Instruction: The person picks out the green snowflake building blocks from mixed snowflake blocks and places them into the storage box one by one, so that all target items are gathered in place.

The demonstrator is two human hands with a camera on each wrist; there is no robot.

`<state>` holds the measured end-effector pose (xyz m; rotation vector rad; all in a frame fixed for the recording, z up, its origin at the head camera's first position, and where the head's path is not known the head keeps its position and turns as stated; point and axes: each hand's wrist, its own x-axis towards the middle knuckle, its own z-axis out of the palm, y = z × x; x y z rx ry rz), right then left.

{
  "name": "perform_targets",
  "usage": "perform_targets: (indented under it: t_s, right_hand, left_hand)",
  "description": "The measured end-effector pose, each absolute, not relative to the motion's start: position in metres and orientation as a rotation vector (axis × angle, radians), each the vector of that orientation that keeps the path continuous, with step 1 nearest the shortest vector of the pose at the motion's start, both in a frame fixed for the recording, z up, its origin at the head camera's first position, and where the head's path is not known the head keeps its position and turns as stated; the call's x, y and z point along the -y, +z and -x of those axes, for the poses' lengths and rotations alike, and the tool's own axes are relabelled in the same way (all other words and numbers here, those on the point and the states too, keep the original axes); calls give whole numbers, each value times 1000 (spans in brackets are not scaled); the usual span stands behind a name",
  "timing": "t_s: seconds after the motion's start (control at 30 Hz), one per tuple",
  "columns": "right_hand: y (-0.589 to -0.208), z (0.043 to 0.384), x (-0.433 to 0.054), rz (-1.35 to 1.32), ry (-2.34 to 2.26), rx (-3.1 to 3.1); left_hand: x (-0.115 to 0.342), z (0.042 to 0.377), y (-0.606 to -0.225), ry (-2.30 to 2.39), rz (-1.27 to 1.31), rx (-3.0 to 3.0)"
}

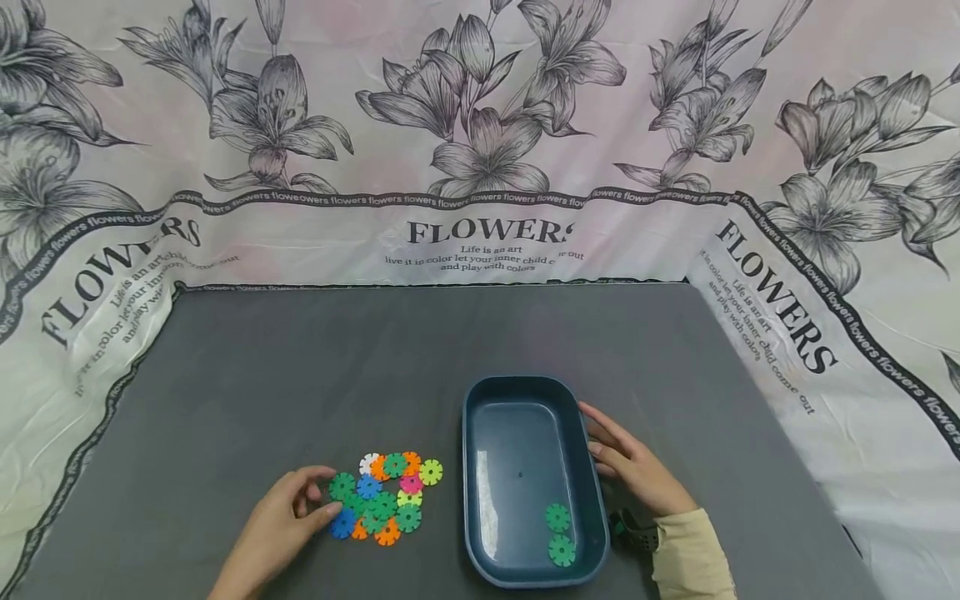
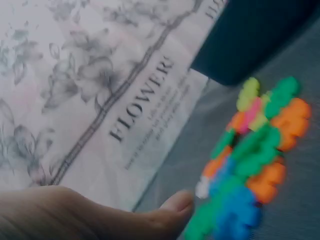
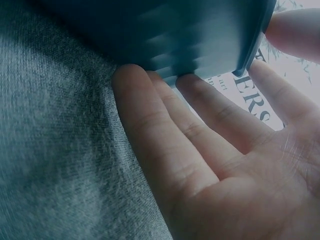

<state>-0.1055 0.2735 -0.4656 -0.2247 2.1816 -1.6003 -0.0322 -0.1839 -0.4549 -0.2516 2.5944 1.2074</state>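
Flat, notched plastic discs in green, blue, orange, yellow, pink and white lie in a loose pile on the grey cloth. At the pile's left edge is my left hand, thumb and index finger apart beside a green disc and a blue disc. A dark blue rectangular tray stands to the right, with two green discs in its near right part. My right hand touches the tray's right side; in the right wrist view its extended fingers meet the outer wall.
The grey cloth covers the table. White fabric printed with flowers and lettering borders it at the back and both sides. A dark band is on the right wrist, by the tray's near right corner.
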Motion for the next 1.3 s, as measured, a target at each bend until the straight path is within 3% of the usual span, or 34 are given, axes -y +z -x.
perform_targets:
  t_s: [0.57,1.07,1.3]
  right_hand:
    - [-470,104,-275,264,-1617,-2152]
    - [-465,102,-273,174,-1590,-2187]
    - [-466,104,-273,192,-1596,-2200]
  left_hand:
    - [174,34,-477,975,303,-2860]
    - [171,40,-467,1427,638,-2769]
    - [145,70,-433,1824,416,-2382]
